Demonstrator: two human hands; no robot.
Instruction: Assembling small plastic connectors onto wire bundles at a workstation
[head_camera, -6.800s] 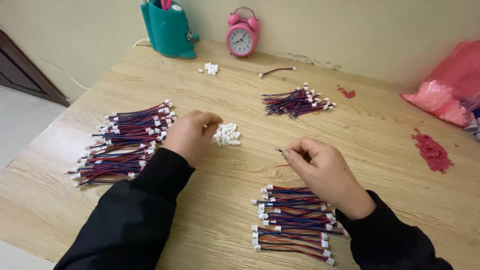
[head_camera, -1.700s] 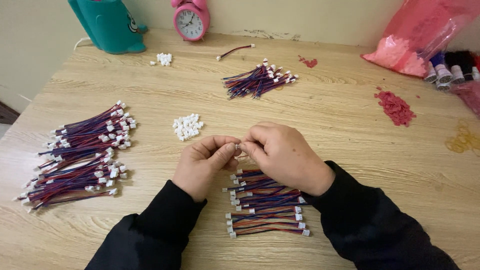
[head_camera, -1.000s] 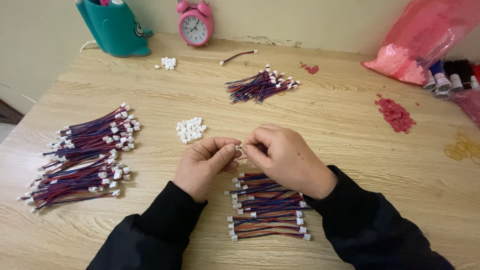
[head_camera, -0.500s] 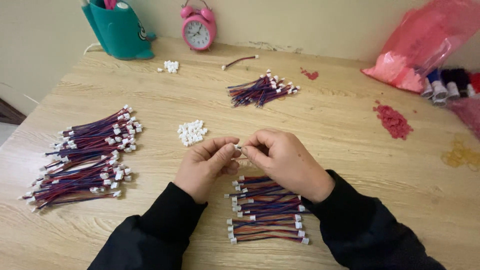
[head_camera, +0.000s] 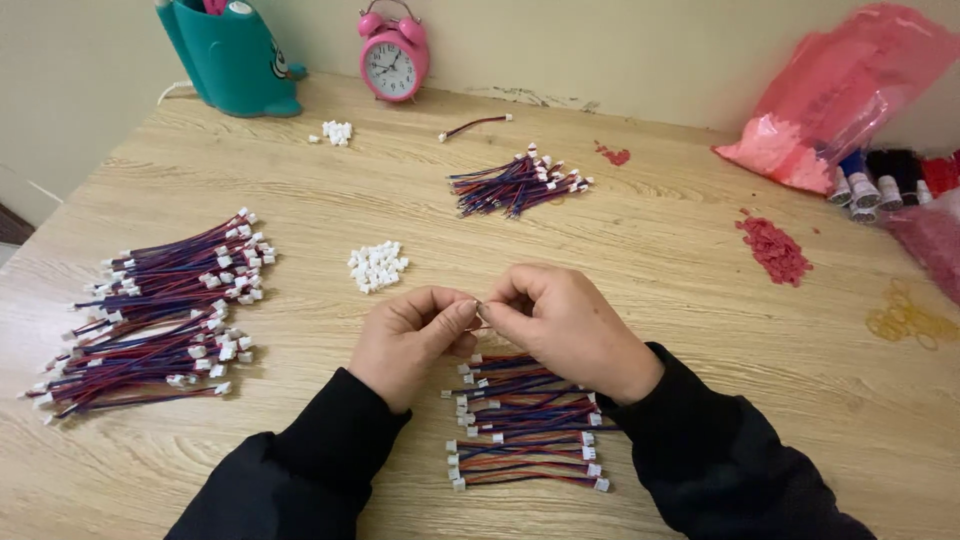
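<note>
While the hands barely shift from half a second ago, left hand (head_camera: 412, 335) and right hand (head_camera: 560, 325) stay pinched together on a tiny connector piece (head_camera: 479, 311) at their fingertips; fitting looks unfinished. It sits between both pinches, above the wire pile (head_camera: 525, 425), white connector heap (head_camera: 377, 266) near left.

a home worktable (head_camera: 650, 240): pink alarm clock (head_camera: 394, 57), teal holder (head_camera: 232, 60), sorted wire bundles (head_camera: 160, 310).
</note>
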